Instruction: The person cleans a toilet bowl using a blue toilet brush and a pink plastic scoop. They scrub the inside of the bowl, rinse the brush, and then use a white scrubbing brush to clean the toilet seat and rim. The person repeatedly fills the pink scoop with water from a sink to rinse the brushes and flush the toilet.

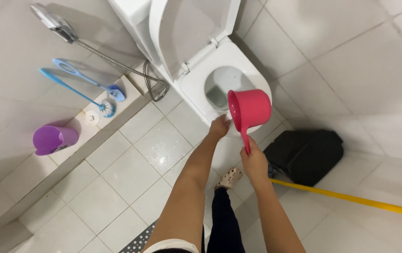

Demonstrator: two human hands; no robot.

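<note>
Seen from above, two bare forearms reach forward over a wet, white-tiled bathroom floor [130, 173]. Between them, below, are a dark trouser leg and a foot in a pale clog [229, 177].

The right hand [255, 161] has its fingers wrapped tight around the handle of a pink dipper [250, 108], a scoop-shaped plastic mug. The dipper is held up and tipped on its side, its open mouth facing left, just over the front rim of a white toilet [257, 79]. The left hand [219, 126] rests at the toilet's front edge, touching or nearly touching the dipper's rim; its fingers curl downward, and whether they grip anything cannot be told.

The toilet's seat and lid stand raised.

To the right, on the floor, lies a black bag [306, 154], with a yellow pole [351, 199] running across beside it.

To the left, a low tiled ledge [37, 180] carries a purple mug [53, 139] lying on its side, and two blue long-handled brushes [81, 89] leaning against the wall. Farther back, a metal spray hose [112, 58] hangs along the wall beside the toilet.
</note>
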